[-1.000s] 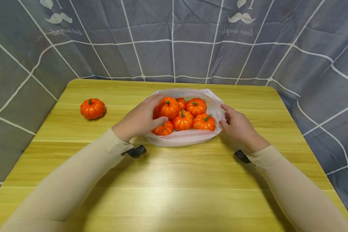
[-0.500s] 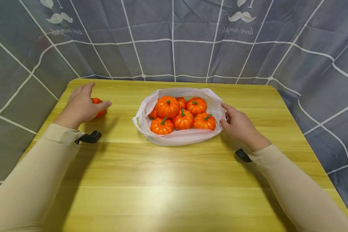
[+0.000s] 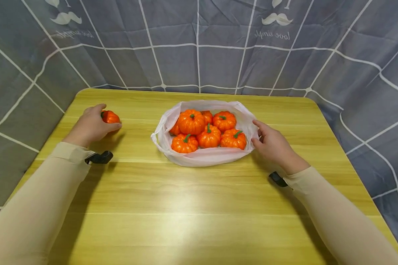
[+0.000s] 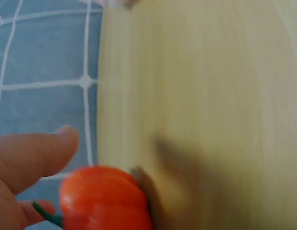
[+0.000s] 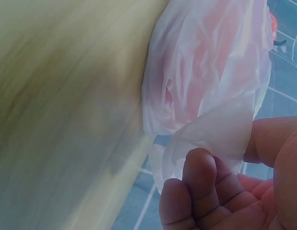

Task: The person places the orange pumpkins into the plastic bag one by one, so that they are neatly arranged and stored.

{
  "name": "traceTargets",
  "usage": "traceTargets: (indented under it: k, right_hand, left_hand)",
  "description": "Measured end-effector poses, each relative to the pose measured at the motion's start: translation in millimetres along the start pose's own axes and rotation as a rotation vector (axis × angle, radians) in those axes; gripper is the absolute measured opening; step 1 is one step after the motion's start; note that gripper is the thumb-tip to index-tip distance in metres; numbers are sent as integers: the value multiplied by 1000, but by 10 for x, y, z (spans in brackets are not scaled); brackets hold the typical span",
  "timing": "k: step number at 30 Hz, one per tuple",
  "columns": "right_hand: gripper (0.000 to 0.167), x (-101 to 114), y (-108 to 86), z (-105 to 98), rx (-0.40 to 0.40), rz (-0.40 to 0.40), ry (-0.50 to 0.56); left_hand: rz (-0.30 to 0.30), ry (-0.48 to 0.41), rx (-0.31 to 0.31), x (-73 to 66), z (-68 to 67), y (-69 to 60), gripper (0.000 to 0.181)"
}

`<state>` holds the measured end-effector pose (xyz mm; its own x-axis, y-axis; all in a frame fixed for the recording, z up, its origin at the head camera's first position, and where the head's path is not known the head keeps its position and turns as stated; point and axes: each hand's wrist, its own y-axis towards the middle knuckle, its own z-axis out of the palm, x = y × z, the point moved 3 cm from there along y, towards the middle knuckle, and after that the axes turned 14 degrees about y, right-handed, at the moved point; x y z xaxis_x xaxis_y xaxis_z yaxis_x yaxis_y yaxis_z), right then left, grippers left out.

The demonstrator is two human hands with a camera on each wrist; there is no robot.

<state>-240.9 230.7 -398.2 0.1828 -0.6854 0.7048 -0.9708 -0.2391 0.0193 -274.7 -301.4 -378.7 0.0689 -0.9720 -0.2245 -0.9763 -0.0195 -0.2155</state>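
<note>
At the table's left, my left hand [image 3: 92,124] grips a small orange pumpkin [image 3: 110,117], thumb on the near side and fingers on the far side. The hand hides part of it. In the left wrist view the pumpkin [image 4: 107,199] lies tilted, its green stem toward the palm. My right hand [image 3: 273,145] holds the right rim of a white plastic bag [image 3: 202,160]. The right wrist view shows the bag's thin film [image 5: 220,129] between thumb and fingers. Several orange pumpkins [image 3: 191,122] with green stems sit inside the bag, whose mouth gapes upward.
Both hands work over a light wooden table [image 3: 185,206]. A grey curtain [image 3: 179,29] with white grid lines hangs behind it and along its sides. A bag handle loop [image 3: 154,138] lies at the bag's left end.
My left hand has moved from the bag to the pumpkin at the left and closed around it, and the pumpkin has tipped toward the palm. My right hand stays at the bag's rim.
</note>
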Motion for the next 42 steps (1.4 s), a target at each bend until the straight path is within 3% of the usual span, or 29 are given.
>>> traceTargets:
  k: [6, 14, 18, 20, 23, 29, 35, 42]
  right_hand:
    - [65, 10, 7, 7, -1, -8, -6]
    - [64, 8, -8, 16, 3, -1, 10]
    - [64, 0, -13, 20, 2, -5, 20]
    - [63, -6, -16, 17, 2, -2, 19]
    - [63, -13, -20, 9, -1, 3, 9]
    - [62, -15, -22, 13, -3, -5, 14]
    - [62, -36, -32, 16, -4, 11, 20]
    - [61, -53, -48, 18, 3, 10, 27]
  left_hand:
    - [8, -2, 30, 132, 69, 59, 96]
    - [-37, -5, -44, 196, 139, 98, 94]
    - [-31, -49, -117, 68, 91, 36, 92]
    - [-9, -85, -164, -99, 16, -25, 90]
    - [45, -138, -225, -472, -127, -147, 86]
    - [235, -189, -280, -1277, -273, -405, 76]
    - [409, -167, -255, -1929, -248, -474, 73]
    - [524, -99, -211, -2459, -68, -373, 75]
